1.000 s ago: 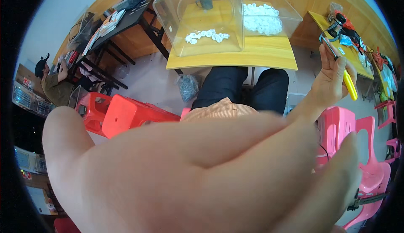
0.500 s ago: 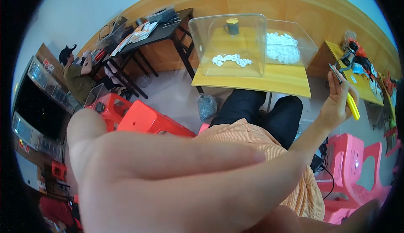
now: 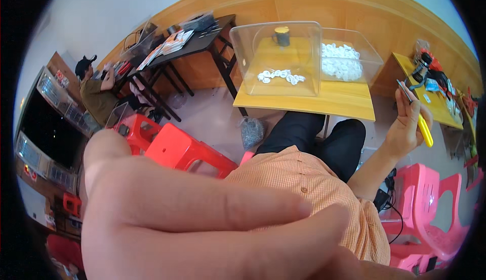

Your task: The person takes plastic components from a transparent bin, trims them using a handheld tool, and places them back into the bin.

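My left hand (image 3: 202, 219) looms large and close across the lower left. Its forefinger and thumb lie together, pointing right; its other fingers, and anything in them, are hidden. My right hand (image 3: 405, 130) is raised at the right, beside the table, with closed fingers around a yellow-handled tool (image 3: 426, 131). A thin metal tip rises from the tool above the fingers; its exact kind is unclear. On the yellow table (image 3: 349, 97), a clear plastic box (image 3: 240, 60) shows a few small white round pieces (image 3: 281, 76). Beside it, another clear box (image 3: 372, 60) contains a heap of white pieces (image 3: 341, 62).
A dark mug (image 3: 282, 38) stands behind the clear box. Red stools (image 3: 174, 146) are at my left, pink chairs (image 3: 417, 194) at my right. A bag of dark bits (image 3: 252, 132) rests on the floor. Another person (image 3: 98, 95) sits at the black table (image 3: 202, 42).
My left fingers have shifted down a little and uncover more of the orange checked shirt and right forearm. The right hand still holds the yellow-handled tool; the view has tilted slightly.
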Available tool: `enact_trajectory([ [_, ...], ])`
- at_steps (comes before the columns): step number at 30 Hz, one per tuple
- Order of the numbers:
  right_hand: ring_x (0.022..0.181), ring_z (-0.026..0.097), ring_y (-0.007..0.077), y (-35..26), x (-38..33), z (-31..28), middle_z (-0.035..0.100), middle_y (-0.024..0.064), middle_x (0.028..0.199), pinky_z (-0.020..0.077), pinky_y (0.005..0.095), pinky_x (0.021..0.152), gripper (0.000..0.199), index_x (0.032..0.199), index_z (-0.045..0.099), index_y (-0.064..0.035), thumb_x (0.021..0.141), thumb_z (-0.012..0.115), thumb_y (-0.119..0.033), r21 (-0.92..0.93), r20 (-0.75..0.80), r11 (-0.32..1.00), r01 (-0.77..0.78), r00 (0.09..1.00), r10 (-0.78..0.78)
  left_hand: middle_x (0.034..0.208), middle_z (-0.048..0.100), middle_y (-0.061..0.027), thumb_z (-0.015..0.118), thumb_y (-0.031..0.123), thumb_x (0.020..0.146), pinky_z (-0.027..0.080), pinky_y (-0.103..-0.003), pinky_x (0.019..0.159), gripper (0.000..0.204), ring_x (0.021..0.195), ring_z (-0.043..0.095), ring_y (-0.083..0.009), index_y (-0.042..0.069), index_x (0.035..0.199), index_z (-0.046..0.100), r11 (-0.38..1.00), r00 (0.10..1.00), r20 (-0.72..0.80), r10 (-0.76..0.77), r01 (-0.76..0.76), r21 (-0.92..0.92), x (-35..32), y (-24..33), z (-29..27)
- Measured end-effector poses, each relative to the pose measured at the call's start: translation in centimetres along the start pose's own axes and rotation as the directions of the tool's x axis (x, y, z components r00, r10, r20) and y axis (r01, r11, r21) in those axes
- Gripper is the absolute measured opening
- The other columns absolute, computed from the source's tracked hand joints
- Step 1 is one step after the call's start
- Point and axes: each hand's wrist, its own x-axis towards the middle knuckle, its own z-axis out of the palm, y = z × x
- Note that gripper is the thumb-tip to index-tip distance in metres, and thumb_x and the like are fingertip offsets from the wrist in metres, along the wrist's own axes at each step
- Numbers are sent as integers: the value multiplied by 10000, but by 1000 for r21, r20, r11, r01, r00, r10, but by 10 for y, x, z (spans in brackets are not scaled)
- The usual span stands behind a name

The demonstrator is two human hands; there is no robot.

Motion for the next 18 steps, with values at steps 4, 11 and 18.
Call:
enact_trajectory([
  [4, 966, 628, 418, 0, 2, 2, 619, 286, 983, 563, 461, 823, 65, 936, 517, 55, 917, 521, -7, -8, 4, 1000, 6, 1000, -6, 891, 645, -74, 474, 324, 897, 512, -371, 646, 315, 772, 623, -252, 212, 1189, 512, 999, 999, 16, 29, -29, -14, 7, -1, -1],
  [11, 960, 638, 390, 0, 3, 4, 625, 273, 973, 564, 441, 818, 68, 940, 520, 34, 913, 545, -23, 4, 18, 1000, 8, 1000, -8, 878, 644, -71, 448, 337, 916, 509, -371, 641, 313, 761, 620, -253, 227, 1205, 500, 994, 993, 63, 104, -102, -36, 25, -2, -1],
  [18, 981, 627, 402, 2, 0, 8, 618, 286, 996, 557, 449, 842, 68, 934, 517, 42, 927, 514, -25, -5, 35, 999, -32, 999, 32, 864, 644, -68, 422, 351, 936, 507, -371, 635, 312, 750, 618, -255, 243, 1221, 488, 997, 996, 48, 76, -76, -6, 15, 6, -9],
])
